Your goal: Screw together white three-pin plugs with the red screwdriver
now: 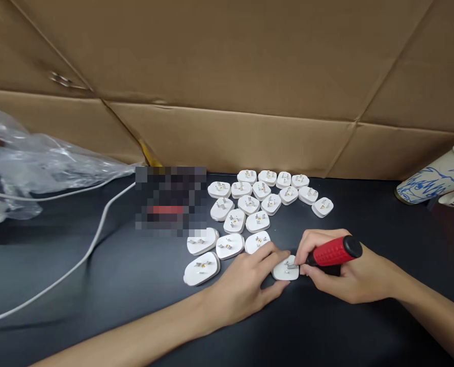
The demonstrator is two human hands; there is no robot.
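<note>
A white plug with metal pins facing up lies on the dark table. My left hand grips its left side between thumb and fingers. In my right hand is a red and black screwdriver, tilted, its metal tip down at the pins of that plug. Fingertips of my right hand come close to the plug's right edge. Several more white plugs, pins up, are spread behind and to the left of my hands; the nearest one is partly covered by my left hand.
Brown cardboard stands along the table's back. Clear plastic wrap lies at the left, with a white cable curving forward. A pixelated patch hides something left of the plugs. A patterned cup leans at the far right.
</note>
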